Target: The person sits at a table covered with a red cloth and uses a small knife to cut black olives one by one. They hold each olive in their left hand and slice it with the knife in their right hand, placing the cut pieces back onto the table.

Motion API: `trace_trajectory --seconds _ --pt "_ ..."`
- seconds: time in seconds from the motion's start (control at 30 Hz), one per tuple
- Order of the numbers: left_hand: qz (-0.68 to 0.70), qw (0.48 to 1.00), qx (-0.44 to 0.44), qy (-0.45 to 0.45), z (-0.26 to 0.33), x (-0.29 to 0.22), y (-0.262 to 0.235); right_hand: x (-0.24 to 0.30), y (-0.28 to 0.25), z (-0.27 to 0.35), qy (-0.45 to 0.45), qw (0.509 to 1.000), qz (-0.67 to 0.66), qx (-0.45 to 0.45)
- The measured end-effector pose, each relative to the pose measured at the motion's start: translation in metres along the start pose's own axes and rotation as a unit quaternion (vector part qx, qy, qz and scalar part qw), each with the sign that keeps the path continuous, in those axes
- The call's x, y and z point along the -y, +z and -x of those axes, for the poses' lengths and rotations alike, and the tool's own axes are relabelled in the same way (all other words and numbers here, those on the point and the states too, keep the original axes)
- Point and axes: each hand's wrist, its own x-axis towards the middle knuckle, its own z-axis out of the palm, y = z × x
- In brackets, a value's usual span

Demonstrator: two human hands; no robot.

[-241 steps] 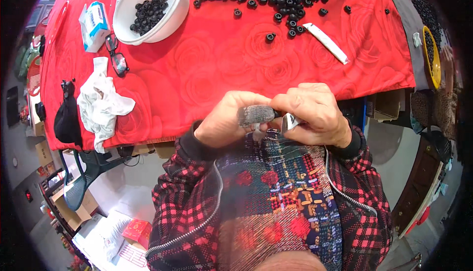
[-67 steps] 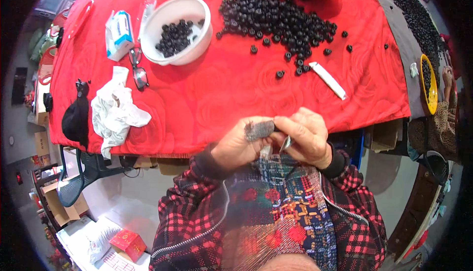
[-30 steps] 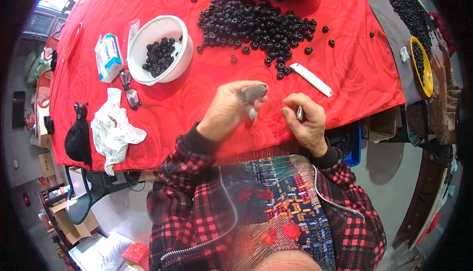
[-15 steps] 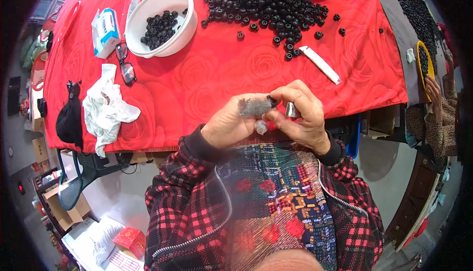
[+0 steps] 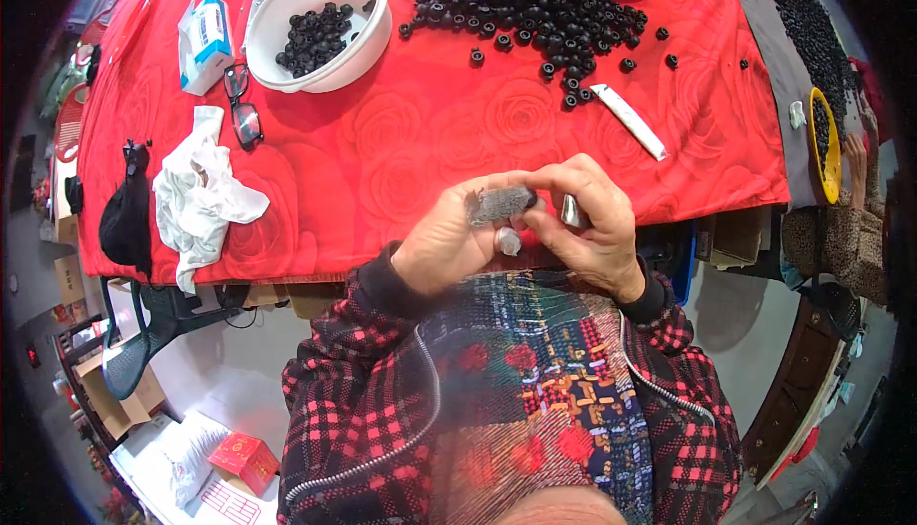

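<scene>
My left hand (image 5: 449, 243) pinches a small grey wad of rough scouring pad (image 5: 497, 205) between thumb and fingers, just in front of my chest at the table's near edge. My right hand (image 5: 594, 224) meets it from the right, its fingertips touching the pad's end where a small black bead (image 5: 530, 200) shows. A silvery thimble-like cap (image 5: 572, 211) sits on one right finger and another (image 5: 508, 240) on a left finger. A big heap of black ring-shaped beads (image 5: 521, 0) lies on the red rose-patterned tablecloth (image 5: 401, 143) beyond my hands.
A white bowl (image 5: 320, 9) holding black beads stands at the back left, with a small blue-white box (image 5: 205, 42), glasses (image 5: 244, 105), a crumpled white cloth (image 5: 201, 195) and a black pouch (image 5: 124, 219) nearby. A white stick (image 5: 629, 121) lies right. A yellow bowl (image 5: 829, 133) and another person's hand (image 5: 853, 157) are at far right.
One second ago my hands were apart, the left alone holding the grey pad. They have since come together, and my right fingertips now press at the pad's end. The view has shifted slightly.
</scene>
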Motion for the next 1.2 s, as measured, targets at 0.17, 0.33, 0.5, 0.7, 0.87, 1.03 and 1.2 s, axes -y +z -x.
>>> trace_trajectory --seconds 0.17,0.33,0.5,0.7,0.87,1.03,1.2 --pt "-0.054 0.998 -0.007 -0.027 0.004 -0.003 0.002 -0.005 -0.001 0.003 -0.035 0.999 0.017 0.027" --pt "-0.299 0.952 0.066 -0.021 0.008 -0.005 -0.018 -0.005 -0.013 0.0 0.01 0.99 -0.067 0.127" --pt "-0.273 0.954 0.119 -0.026 0.01 -0.008 -0.017 0.001 -0.018 -0.006 0.016 0.98 -0.113 0.162" --pt "-0.239 0.964 0.095 0.07 0.013 0.004 -0.003 0.004 -0.005 0.002 -0.076 0.996 -0.041 0.005" --pt "-0.229 0.969 0.07 0.055 0.02 0.003 0.007 0.009 -0.006 0.0 -0.162 0.986 0.027 -0.029" --pt "-0.23 0.97 0.06 0.05 0.018 0.005 0.008 0.005 -0.006 0.002 -0.201 0.978 0.034 -0.037" --pt "-0.066 0.996 0.061 0.024 0.017 0.003 0.016 0.001 -0.007 0.003 -0.237 0.969 0.063 -0.043"
